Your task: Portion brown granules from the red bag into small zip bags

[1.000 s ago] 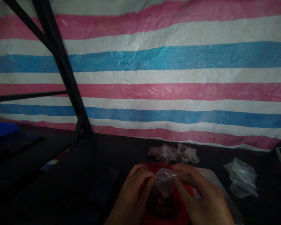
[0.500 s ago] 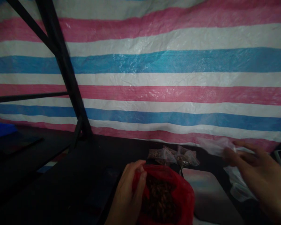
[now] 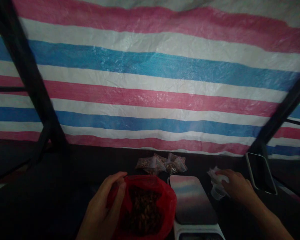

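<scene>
My left hand point(image 3: 106, 203) grips the left rim of a red plastic bag point(image 3: 162, 206) that stands open and holds dark brown bits. To its right sits a small scale point(image 3: 192, 203) with a shiny flat plate. My right hand point(image 3: 236, 186) is stretched out to the right and rests, fingers curled, on a heap of small clear plastic bags point(image 3: 216, 181). Whether it grips one is hard to tell in the dim light. Behind the red bag lie filled clear packets point(image 3: 161, 164).
A phone point(image 3: 260, 173) leans at the right near a dark metal post point(image 3: 282, 113). Another dark post point(image 3: 27, 83) rises at the left. A striped pink, white and blue tarp point(image 3: 152, 86) hangs behind the dark table point(image 3: 72, 180).
My right hand let go of the clear bag over the red bag, swung right and came down on the heap of empty bags. The view shifted right.
</scene>
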A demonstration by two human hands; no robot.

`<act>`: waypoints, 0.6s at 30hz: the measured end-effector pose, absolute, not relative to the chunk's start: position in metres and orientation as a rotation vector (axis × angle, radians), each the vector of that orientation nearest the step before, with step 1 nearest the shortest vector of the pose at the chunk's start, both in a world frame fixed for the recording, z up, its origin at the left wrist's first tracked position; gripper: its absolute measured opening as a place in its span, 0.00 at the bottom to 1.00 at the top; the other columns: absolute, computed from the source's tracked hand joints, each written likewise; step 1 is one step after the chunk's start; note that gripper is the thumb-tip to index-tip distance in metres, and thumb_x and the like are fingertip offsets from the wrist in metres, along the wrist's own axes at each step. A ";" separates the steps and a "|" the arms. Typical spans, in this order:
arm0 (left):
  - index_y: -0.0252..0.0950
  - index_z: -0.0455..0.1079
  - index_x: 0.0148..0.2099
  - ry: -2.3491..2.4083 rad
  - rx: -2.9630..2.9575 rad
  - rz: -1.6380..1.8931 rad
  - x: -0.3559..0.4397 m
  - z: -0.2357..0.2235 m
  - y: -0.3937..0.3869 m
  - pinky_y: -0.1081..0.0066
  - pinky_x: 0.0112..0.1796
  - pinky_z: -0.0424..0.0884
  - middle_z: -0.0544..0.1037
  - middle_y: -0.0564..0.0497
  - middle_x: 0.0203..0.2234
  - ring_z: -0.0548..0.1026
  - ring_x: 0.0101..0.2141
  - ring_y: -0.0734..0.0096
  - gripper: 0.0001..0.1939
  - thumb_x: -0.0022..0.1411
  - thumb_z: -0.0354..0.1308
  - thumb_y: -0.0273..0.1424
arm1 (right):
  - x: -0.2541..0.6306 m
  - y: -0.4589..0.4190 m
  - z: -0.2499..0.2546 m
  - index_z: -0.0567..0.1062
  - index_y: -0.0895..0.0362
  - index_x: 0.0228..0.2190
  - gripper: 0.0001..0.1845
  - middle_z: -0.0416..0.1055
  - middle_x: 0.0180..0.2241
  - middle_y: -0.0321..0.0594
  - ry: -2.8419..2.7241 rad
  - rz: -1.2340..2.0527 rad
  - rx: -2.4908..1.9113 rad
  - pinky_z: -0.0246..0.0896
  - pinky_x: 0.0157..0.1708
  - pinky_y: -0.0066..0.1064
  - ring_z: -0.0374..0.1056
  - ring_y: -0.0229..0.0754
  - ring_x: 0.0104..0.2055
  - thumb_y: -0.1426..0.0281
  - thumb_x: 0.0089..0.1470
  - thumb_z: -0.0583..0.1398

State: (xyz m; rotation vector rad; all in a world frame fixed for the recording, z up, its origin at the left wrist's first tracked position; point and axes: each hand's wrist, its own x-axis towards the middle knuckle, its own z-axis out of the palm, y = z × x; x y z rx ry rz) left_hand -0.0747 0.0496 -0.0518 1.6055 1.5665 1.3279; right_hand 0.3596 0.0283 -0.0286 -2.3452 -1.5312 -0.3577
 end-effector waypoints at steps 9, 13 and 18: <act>0.41 0.79 0.47 1.447 1.832 1.446 -0.076 -0.050 0.049 0.69 0.47 0.82 0.86 0.47 0.41 0.85 0.43 0.62 0.19 0.70 0.55 0.48 | 0.293 0.065 -0.008 0.84 0.50 0.51 0.22 0.84 0.53 0.47 -1.651 -0.141 -2.204 0.64 0.59 0.49 0.77 0.58 0.57 0.68 0.67 0.53; 0.44 0.79 0.47 1.341 2.005 1.418 -0.078 -0.054 0.045 0.75 0.46 0.80 0.87 0.51 0.42 0.85 0.43 0.67 0.12 0.73 0.57 0.42 | 0.253 0.090 -0.017 0.87 0.50 0.45 0.17 0.86 0.47 0.47 -1.686 0.039 -2.126 0.65 0.58 0.49 0.78 0.60 0.56 0.62 0.66 0.59; 0.46 0.79 0.46 1.199 2.110 1.409 -0.071 -0.052 0.040 0.79 0.45 0.79 0.87 0.53 0.39 0.86 0.39 0.71 0.09 0.74 0.57 0.37 | 0.251 0.099 -0.029 0.86 0.51 0.35 0.12 0.87 0.40 0.44 -1.565 0.281 -2.040 0.70 0.48 0.39 0.83 0.55 0.48 0.70 0.60 0.61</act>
